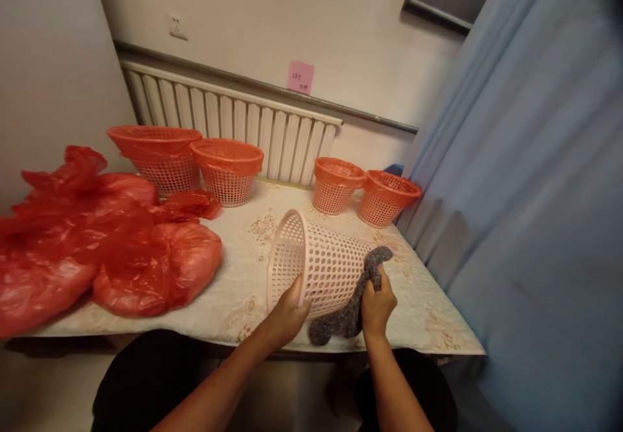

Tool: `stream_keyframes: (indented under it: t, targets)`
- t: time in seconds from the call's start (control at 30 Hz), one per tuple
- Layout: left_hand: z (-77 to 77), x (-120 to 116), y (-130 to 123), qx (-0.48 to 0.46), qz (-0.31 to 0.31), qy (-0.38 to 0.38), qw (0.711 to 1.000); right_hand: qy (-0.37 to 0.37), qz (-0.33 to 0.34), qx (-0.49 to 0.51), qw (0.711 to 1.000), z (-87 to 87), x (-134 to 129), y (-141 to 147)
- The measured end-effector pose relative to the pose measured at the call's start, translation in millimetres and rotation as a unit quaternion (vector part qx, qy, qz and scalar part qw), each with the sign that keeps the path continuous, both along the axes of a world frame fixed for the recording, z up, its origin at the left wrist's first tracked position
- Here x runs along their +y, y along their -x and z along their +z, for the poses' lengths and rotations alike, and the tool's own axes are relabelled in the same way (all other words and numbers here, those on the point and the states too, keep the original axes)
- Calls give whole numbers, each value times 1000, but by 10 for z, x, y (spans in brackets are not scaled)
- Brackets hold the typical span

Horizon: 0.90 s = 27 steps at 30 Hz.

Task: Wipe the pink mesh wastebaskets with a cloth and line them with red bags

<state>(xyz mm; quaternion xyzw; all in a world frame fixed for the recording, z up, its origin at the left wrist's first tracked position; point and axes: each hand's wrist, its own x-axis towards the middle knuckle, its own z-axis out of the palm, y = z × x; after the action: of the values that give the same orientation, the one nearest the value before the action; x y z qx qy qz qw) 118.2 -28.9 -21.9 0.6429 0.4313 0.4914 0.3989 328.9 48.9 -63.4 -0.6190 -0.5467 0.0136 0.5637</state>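
A pale pink perforated plastic wastebasket (335, 263) lies tipped on its side, its mouth facing left. My left hand (287, 315) grips the rim at the near side, thumb on the outside and the other fingers partly hidden. Closed around a dark grey cloth (348, 315), my right hand (379, 302) presses it against the bottom end of the wastebasket. Part of the cloth hangs below the basket and another end sticks up above my fingers.
Several baskets lined with red bags stand along the back, including a left one (168, 166) and a right one (387, 198). Bulging red plastic bags (160, 263) fill the left side of the table (433, 296). A radiator (233, 111) stands behind; a blue curtain (525, 192) hangs right.
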Motion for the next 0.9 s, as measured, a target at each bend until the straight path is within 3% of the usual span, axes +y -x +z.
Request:
stream_keyframes:
  t: [0.17,0.27,0.37,0.47,0.67,0.8,0.9]
  targets:
    - [-71,64,33,-5,-12,-20,1000,-102,113,-43,987,-147,-402,557]
    - [-219,69,61,0,-32,-44,999,-150,200,-88,964,-58,-522,793]
    - [-343,16,94,7,-52,-61,997,-177,255,-112,944,142,-515,938]
    - [-384,-72,115,9,-66,-57,996,-165,272,-111,942,393,-426,1017]
    - [-411,-196,107,14,-127,-58,990,-57,289,-74,953,829,-219,1062]
    - [-343,-210,55,-21,-113,-18,993,-52,288,-73,954,863,-206,1063]
    - [-198,-173,-22,-75,-54,4,996,-63,286,-77,953,798,-269,1051]
